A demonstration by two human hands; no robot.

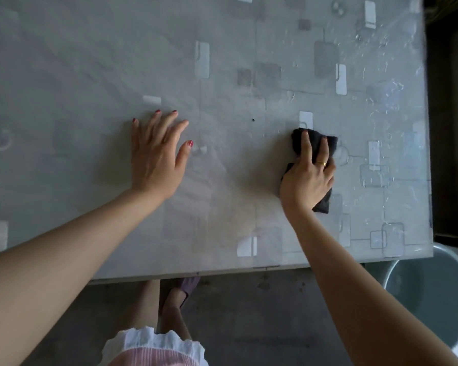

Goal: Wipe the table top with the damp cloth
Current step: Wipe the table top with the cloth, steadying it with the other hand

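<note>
Right hand (308, 178) pressed palm-down on a folded black cloth (315, 143), fingers laid over its top, a gold ring (322, 163) on one finger; cloth flat on the table, toward its right side, edges showing past the fingertips and below the wrist. Left hand (158, 157) well apart, flat on the surface with fingers spread, nails painted red. Beneath both, a grey table top under a glossy clear cover patterned with pale and dark rectangles (222, 75), wet streaks and droplets glinting right of the cloth. Off the near right corner, a round grey plastic basin (431, 294) on the floor. Below the near edge, a foot in a mauve shoe (187, 286).
</note>
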